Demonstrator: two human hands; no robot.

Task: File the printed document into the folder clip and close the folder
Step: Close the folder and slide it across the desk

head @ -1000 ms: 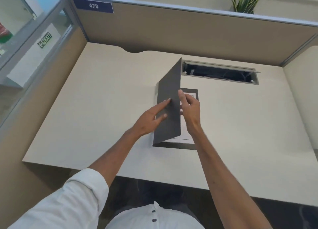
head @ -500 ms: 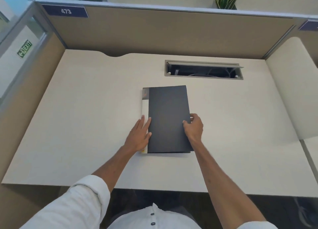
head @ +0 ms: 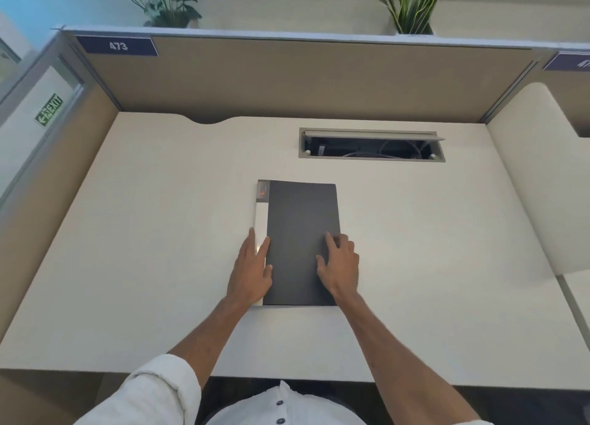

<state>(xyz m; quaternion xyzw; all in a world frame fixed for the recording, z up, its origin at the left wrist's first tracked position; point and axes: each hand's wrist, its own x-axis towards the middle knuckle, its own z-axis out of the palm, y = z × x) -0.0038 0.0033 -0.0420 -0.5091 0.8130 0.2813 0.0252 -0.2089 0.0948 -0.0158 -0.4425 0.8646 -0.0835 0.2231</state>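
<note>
A: Left hand (head: 252, 273) lies flat, fingers together and stretched out, palm down over the pale strip on the folder's left edge. It grips nothing, only presses. Thumb tip touches the dark cover.

B: And the right hand (head: 340, 266)?

A: Also flat, fingers loosely spread, resting on the cover near its right edge, toward the near right corner. No grasp, just contact.

B: Folder state?

A: Folder (head: 300, 233) is shut, lying flat on the desk (head: 159, 233), roughly central, nearer the front edge than the back. Long side runs away from the person. Dark grey matte cover, plain, corners slightly rounded.

B: Contents?

A: Not visible. A white band (head: 261, 223) shows along the left side past the cover edge, with a small orange and grey patch at its far end. Cannot tell whether that band is spine or paper.

B: Other containers?

A: One cable tray (head: 372, 145) recessed in the desk toward the back edge, right of centre, lid raised. Inside are pale looped cables against a dark interior. Well apart from the folder.

B: Surroundings?

A: Tan partition (head: 287, 79) along the back edge, label reading 473 (head: 117, 46) at its left corner. Two potted plants (head: 162, 2) behind it.
</note>
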